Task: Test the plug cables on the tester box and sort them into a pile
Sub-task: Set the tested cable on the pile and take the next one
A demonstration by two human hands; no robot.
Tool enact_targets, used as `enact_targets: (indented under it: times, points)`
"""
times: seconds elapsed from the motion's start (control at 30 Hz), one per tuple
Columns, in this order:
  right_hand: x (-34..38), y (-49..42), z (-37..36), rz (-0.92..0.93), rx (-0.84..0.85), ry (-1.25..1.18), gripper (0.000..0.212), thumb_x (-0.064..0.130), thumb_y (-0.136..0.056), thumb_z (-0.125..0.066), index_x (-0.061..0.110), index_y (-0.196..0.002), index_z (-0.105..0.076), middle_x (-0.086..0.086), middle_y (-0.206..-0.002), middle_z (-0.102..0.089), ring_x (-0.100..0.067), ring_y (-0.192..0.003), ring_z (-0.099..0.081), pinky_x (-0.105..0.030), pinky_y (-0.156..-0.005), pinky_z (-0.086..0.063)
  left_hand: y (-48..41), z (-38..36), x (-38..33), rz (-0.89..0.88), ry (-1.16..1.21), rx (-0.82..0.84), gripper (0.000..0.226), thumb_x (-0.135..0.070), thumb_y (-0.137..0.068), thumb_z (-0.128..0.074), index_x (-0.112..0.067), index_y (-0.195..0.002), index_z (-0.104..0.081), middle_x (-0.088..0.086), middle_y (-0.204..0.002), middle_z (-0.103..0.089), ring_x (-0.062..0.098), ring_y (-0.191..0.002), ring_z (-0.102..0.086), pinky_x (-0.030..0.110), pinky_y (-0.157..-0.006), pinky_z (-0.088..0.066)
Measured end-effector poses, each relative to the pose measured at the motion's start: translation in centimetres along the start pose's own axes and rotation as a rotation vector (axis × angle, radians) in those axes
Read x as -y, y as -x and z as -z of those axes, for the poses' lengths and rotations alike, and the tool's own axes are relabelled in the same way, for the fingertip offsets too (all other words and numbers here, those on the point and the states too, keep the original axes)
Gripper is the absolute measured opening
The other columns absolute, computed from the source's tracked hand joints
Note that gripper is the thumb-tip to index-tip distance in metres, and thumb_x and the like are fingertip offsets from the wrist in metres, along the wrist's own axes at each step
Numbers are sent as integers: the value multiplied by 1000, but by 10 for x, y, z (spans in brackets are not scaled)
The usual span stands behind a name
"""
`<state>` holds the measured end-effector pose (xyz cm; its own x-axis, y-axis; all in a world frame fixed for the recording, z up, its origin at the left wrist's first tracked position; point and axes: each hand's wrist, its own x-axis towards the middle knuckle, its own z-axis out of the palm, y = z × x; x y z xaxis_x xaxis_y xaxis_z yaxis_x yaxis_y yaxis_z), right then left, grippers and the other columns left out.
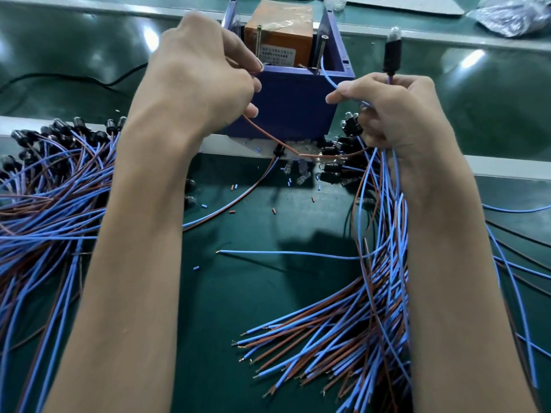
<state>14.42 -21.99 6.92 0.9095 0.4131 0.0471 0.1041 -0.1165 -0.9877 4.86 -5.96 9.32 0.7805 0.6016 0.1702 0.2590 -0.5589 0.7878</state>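
A blue tester box point(293, 99) with an orange block point(278, 34) and upright screws inside stands on the pale rail. My left hand point(202, 76) pinches the brown wire point(262, 131) of a plug cable at the box's left front corner. My right hand point(396, 111) grips a bundle of cables point(384, 210) and holds one black lamp plug point(393, 53) upright above its knuckles; a blue wire point(329, 79) runs from that hand to the box's right screw. A pile of blue and brown cables point(50, 189) lies at the left.
Loose lamp plugs point(334, 165) and clear bulbs lie below the box. Cut insulation bits scatter over the green mat point(253, 293). One single blue wire point(283, 253) lies across the middle. A black cord point(74, 76) runs at the far left, a plastic bag point(512, 13) at the far right.
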Motion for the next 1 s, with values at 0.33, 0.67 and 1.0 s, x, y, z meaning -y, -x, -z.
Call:
enact_targets:
  times: [0.33, 0.67, 1.0]
  points:
    - [-1, -2, 0, 10, 7, -36, 11, 12, -79, -68, 4, -72, -71, 2, -48, -30, -7, -39, -18, -18, -38, -16, 3, 3, -4, -51, 10, 38, 41, -2, -77, -43, -25, -93, -72, -7, -81, -71, 3, -55, -68, 14, -58, -50]
    - [0, -2, 0, -3, 36, -37, 18, 12, -83, -66, 12, -65, -71, -6, -53, -40, -7, -39, -20, -17, -37, -16, 5, 3, -5, -50, 37, 48, 39, -2, -77, -42, -27, -85, -71, -7, -78, -71, 5, -54, -68, 17, -60, -50]
    - [2, -3, -3, -38, 73, 68, 37, 25, -100, -46, 14, -75, -70, 9, -41, -46, -5, -39, -35, -14, -40, -29, 11, 7, -10, -63, -84, 114, 19, -26, -67, -55, -27, -75, -73, -6, -68, -72, 2, -63, -68, 25, -66, -54]
